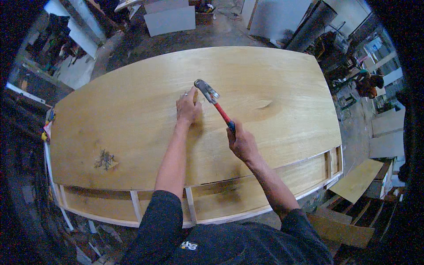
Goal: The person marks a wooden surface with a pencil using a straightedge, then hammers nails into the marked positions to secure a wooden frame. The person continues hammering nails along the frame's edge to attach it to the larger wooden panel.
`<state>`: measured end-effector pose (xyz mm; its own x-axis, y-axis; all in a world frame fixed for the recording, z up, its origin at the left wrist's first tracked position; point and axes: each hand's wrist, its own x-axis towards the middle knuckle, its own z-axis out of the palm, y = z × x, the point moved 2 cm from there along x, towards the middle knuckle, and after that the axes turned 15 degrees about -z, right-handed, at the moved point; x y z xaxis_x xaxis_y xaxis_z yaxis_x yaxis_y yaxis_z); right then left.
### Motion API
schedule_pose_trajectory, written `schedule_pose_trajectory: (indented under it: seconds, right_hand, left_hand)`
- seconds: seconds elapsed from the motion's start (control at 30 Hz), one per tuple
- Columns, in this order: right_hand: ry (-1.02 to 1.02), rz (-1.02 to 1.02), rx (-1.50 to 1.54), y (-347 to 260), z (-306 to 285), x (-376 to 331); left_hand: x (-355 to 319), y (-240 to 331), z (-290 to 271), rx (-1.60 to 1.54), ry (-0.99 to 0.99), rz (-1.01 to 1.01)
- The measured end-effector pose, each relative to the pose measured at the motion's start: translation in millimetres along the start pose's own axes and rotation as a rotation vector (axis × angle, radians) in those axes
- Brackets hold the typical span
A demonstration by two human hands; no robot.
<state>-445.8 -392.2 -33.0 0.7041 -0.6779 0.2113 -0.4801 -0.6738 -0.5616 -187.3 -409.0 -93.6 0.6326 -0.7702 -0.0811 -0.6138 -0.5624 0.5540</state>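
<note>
My right hand (243,142) grips a claw hammer (224,113) with a red and blue handle and a metal head. The hammer's head is over the pale plywood sheet (132,97), just beside the fingertips of my left hand (188,108). That left hand rests on the sheet with its fingers drawn together; anything pinched in them is too small to make out. A ring shows on one finger. To the left, near the sheet's front edge, lies a small heap of nails (105,160).
Beneath the sheet, a wooden frame (190,205) with crosspieces sticks out along the near side. Small colourful items (46,132) sit at the left edge. A loose plywood piece (357,181) lies at the right. Beyond the far edge stand white panels (171,21); a person (369,84) is far right.
</note>
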Motion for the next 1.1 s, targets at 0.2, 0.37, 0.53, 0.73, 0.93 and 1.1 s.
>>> schedule_pose_trajectory:
  seconds: [0.2, 0.37, 0.53, 0.73, 0.93, 1.1]
  right_hand:
    - [-0.158, 0.142, -0.100, 6, -3, 9]
    - [-0.048, 0.065, -0.098, 3, -12, 8]
    - [-0.250, 0.108, -0.129, 6, -13, 18]
    - [-0.227, 0.122, -0.100, 3, -16, 18]
    - [-0.292, 0.188, -0.073, 22, -8, 39]
    - [-0.142, 0.247, 0.030, 45, 8, 74]
  left_hand:
    - [0, -2, 0, -0.070, 0.089, 0.096]
    - [-2, -4, -4, -0.070, 0.108, 0.083]
    - [3, -5, -5, -0.092, 0.047, 0.051]
    - [-3, -5, -6, -0.088, 0.099, 0.073]
    - [-10, 7, -15, 0.116, 0.040, 0.056]
    - [-15, 15, -2, 0.297, 0.038, 0.121]
